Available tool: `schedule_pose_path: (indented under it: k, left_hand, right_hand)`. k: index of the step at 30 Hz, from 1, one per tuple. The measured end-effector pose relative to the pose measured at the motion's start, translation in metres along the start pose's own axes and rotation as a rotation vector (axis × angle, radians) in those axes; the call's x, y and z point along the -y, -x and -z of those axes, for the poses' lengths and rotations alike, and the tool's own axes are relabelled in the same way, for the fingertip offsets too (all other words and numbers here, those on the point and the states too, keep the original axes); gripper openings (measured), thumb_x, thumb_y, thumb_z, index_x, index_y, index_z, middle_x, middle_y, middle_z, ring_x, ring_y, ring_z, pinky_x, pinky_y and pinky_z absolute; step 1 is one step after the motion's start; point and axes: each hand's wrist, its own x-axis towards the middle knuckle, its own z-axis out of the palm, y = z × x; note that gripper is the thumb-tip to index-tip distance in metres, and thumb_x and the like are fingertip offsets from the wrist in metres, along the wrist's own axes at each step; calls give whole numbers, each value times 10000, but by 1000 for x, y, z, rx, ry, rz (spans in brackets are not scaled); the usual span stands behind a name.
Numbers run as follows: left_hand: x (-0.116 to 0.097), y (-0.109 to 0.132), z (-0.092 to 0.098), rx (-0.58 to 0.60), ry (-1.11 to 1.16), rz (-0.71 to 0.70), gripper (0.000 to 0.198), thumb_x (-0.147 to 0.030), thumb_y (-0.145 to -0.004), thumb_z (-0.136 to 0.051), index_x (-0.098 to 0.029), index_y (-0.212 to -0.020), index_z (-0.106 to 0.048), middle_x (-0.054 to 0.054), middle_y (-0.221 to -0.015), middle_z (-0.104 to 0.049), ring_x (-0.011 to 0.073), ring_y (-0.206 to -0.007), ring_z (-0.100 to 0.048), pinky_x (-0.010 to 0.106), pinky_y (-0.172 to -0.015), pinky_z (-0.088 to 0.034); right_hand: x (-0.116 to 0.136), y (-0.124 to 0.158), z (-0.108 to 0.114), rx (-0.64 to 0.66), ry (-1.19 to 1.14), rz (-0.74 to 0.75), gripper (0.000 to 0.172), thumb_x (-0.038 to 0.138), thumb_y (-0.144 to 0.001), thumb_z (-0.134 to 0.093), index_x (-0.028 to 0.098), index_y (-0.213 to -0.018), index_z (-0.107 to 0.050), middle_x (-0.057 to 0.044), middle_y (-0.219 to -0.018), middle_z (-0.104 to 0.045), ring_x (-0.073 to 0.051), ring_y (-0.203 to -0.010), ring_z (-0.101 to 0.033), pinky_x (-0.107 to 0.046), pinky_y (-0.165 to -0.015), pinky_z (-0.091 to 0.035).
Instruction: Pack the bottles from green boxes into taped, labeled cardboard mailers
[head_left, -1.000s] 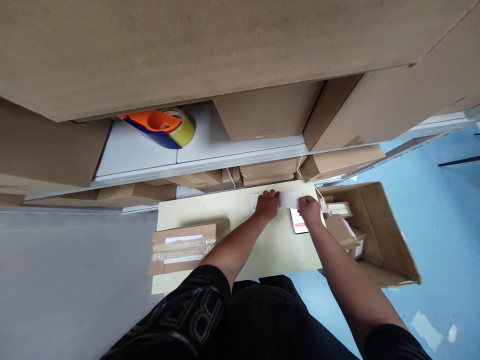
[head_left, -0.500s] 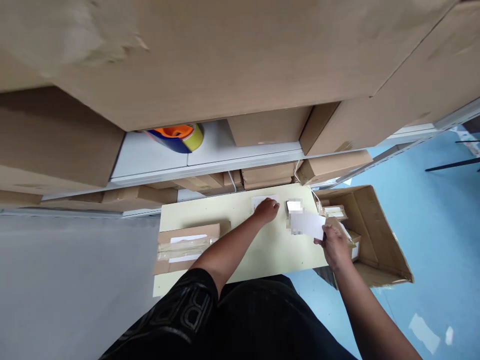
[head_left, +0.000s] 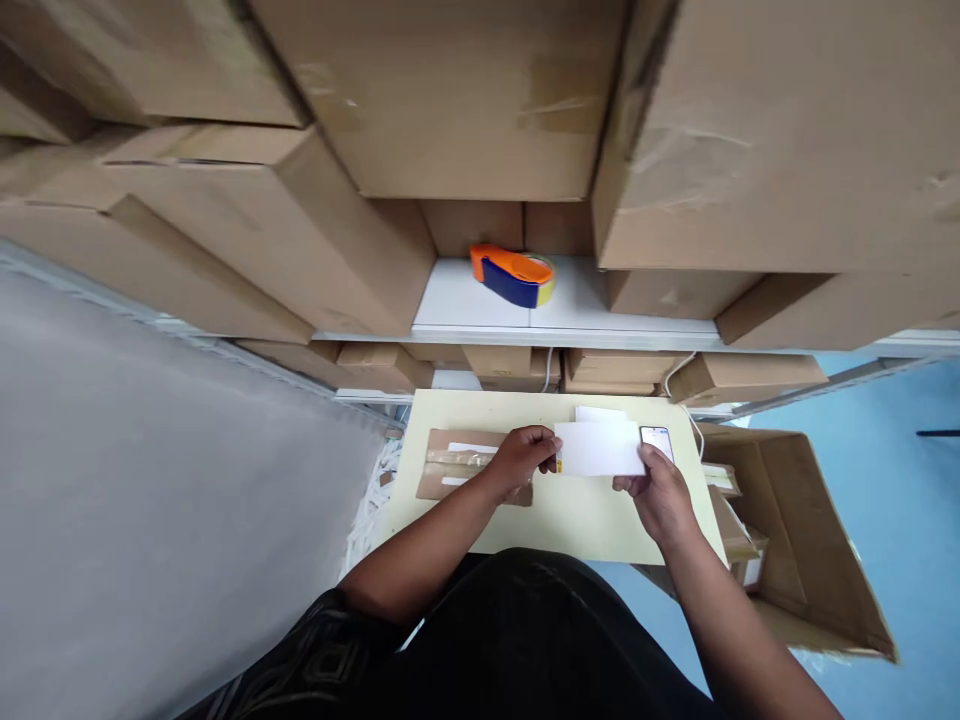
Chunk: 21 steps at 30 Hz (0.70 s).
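Note:
Both my hands hold a white label sheet (head_left: 600,449) above the pale yellow table (head_left: 555,515). My left hand (head_left: 523,457) pinches its left edge, where a small yellow and dark mark shows. My right hand (head_left: 657,490) grips its lower right corner. Just left of my left hand, a flat brown parcel (head_left: 459,464) with clear tape and white strips lies on the table. A phone (head_left: 658,440) lies on the table behind the sheet's right end, and another white paper (head_left: 598,413) peeks out behind the sheet.
An orange and blue tape dispenser (head_left: 514,276) sits on the white shelf (head_left: 570,318) among large cardboard boxes. An open carton (head_left: 802,540) with small packages stands on the blue floor at the right. A grey wall is at the left.
My right hand lifted the white label sheet from the table's back edge and brought it to the centre. My left hand left the table and took its left edge. The view swung right.

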Motion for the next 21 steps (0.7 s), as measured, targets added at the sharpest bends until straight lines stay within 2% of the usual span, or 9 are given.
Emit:
schedule_pose_path:
  k: [2, 3, 5, 6, 9, 11, 14, 17, 21]
  left_hand:
    - [-10, 20, 19, -59, 14, -32, 384, -510, -774, -778, -157, -716, -636, 1, -587, -626, 109, -547, -546, 242, -584, -421]
    - [-15, 31, 29, -81, 15, -51, 384, -511, -772, -781, -158, -717, -639, -1, -586, -627, 109, -546, -544, 243, -587, -424]
    - [-23, 51, 46, -112, 11, -91, 382, -514, -780, -780, -159, -726, -647, 0, -595, -636, 113, -553, -549, 246, -598, -435]
    - [-26, 60, 54, -122, 12, -112, 382, -514, -785, -780, -160, -728, -648, 1, -604, -641, 116, -562, -557, 247, -604, -443]
    - [-36, 86, 73, -116, 28, -169, 379, -502, -795, -786, -158, -720, -646, 6, -632, -653, 124, -595, -580, 252, -634, -464]
    - [-41, 99, 81, -84, 57, -195, 368, -486, -791, -799, -153, -732, -653, 9, -662, -664, 129, -622, -593, 253, -651, -470]
    - [-48, 115, 90, -32, 110, -246, 337, -458, -802, -803, -146, -779, -674, 21, -731, -688, 147, -707, -633, 265, -717, -492]
    - [-53, 129, 99, -25, 179, -284, 323, -448, -837, -776, -136, -820, -698, 45, -786, -711, 167, -778, -663, 295, -786, -516]
    - [-57, 143, 105, -68, 277, -263, 329, -441, -816, -800, -128, -848, -707, 73, -814, -739, 187, -775, -692, 329, -782, -543]
  right_hand:
    - [-6, 9, -25, -12, 143, 93, 435, 579, -823, -730, 189, -993, -640, -40, -869, -681, -195, -679, -649, -393, -671, -599]
    - [-7, 15, -38, -61, 276, 202, 461, 565, -817, -746, 186, -1059, -644, -72, -960, -699, -229, -777, -678, -445, -752, -608]
    - [-7, 29, -65, -146, 584, 527, 519, 494, -814, -777, 185, -1205, -632, -138, -1177, -684, -315, -1050, -669, -554, -930, -570]
    - [-5, 37, -80, -124, 722, 699, 552, 458, -827, -775, 189, -1281, -614, -161, -1279, -653, -348, -1180, -624, -596, -1009, -527]
    - [-2, 60, -129, 201, 976, 1033, 639, 391, -909, -703, 215, -1488, -498, -172, -1485, -546, -368, -1392, -493, -630, -1142, -430]
    - [-5, 73, -161, 392, 1026, 1120, 691, 356, -957, -643, 240, -1585, -378, -154, -1550, -499, -347, -1428, -475, -608, -1155, -438]
    - [-15, 87, -193, 471, 1017, 1142, 680, 298, -1018, -543, 259, -1638, -268, -131, -1567, -496, -304, -1426, -500, -560, -1138, -482]
    - [-23, 96, -204, 452, 1014, 1136, 642, 242, -1045, -476, 280, -1644, -250, -106, -1553, -523, -272, -1405, -533, -525, -1127, -505]
    - [-28, 102, -202, 444, 1020, 1234, 648, 164, -1037, -457, 272, -1643, -254, -116, -1554, -519, -273, -1411, -529, -547, -1130, -496]
